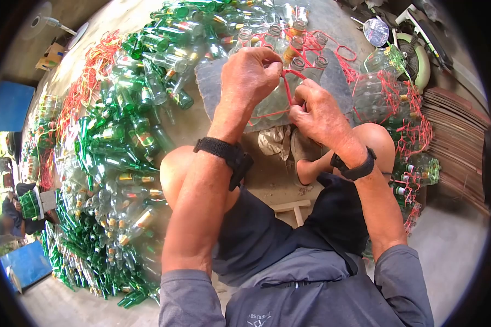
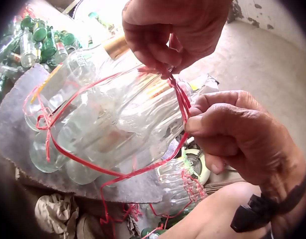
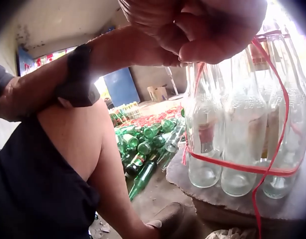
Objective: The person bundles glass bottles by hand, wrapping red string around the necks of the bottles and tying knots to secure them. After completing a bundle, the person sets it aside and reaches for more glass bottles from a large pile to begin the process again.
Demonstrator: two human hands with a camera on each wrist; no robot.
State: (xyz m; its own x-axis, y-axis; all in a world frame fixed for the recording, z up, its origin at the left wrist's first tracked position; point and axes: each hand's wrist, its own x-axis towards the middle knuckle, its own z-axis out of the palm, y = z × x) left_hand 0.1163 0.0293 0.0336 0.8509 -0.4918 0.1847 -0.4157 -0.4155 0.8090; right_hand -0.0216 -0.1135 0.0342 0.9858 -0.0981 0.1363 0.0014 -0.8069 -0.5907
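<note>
Several clear glass bottles (image 3: 242, 119) stand upright in a cluster on a grey slab (image 2: 13, 124). A red plastic string (image 2: 143, 171) circles them low down, and a loose end hangs over the slab's edge. Above the bottles, my left hand (image 1: 251, 76) pinches the upper part of a red loop between thumb and fingers. My right hand (image 1: 322, 117) grips the same strands lower and to the right. Between the two hands the string is stretched taut, as the left wrist view shows.
Green and clear bottles (image 1: 114, 131) lie in a large heap on the left, beside tangled red string (image 1: 95, 62). String-tied bundles of bottles (image 1: 373, 101) and stacked brown sheets (image 1: 455, 141) stand at the right. A person (image 1: 11, 218) is at the far left.
</note>
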